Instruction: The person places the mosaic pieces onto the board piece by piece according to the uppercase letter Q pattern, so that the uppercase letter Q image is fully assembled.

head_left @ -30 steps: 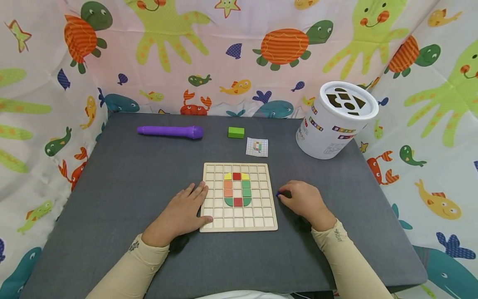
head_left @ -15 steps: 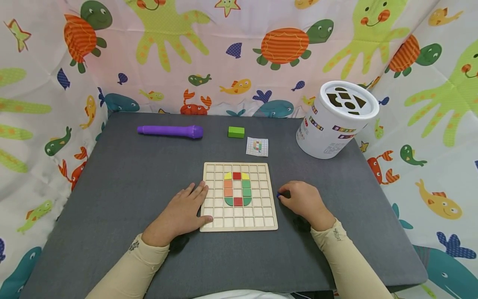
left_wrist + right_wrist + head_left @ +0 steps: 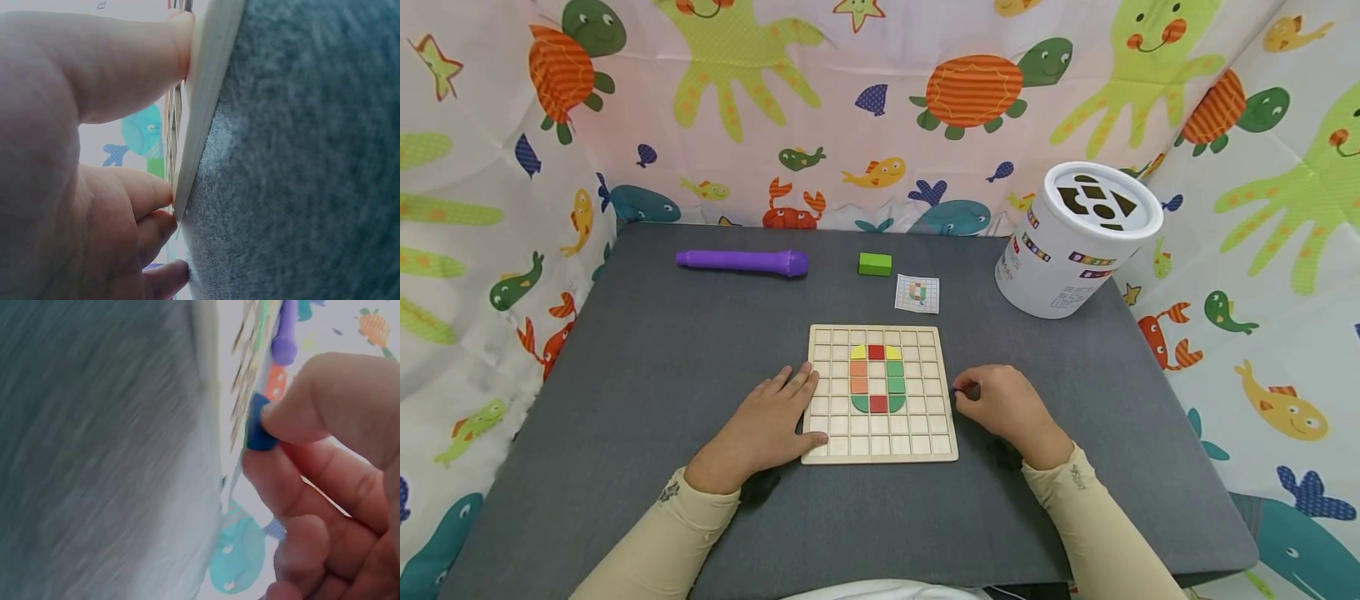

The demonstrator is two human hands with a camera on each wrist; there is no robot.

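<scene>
Your left hand (image 3: 760, 433) is lying flat at lower centre of the head view, fingers straight and spread, pressing on the left edge of the wooden grid board (image 3: 882, 450); the left wrist view is showing your fingertips (image 3: 159, 194) touching that edge (image 3: 206, 106). Your right hand (image 3: 1003, 404) is sitting just right of the board, fingers curled and pinching a small blue piece (image 3: 257, 422) between thumb and forefinger, right beside the board's right edge. In the head view that piece is almost hidden under your fingers. Coloured tiles (image 3: 876, 380) are forming a ring shape in the middle of the board.

Toward the top of the grey tabletop (image 3: 647, 358) a purple marker (image 3: 742, 262), a green block (image 3: 875, 264) and a small pattern card (image 3: 917, 293) are lying, and a white tub (image 3: 1075, 242) with shaped holes in its lid is standing at upper right.
</scene>
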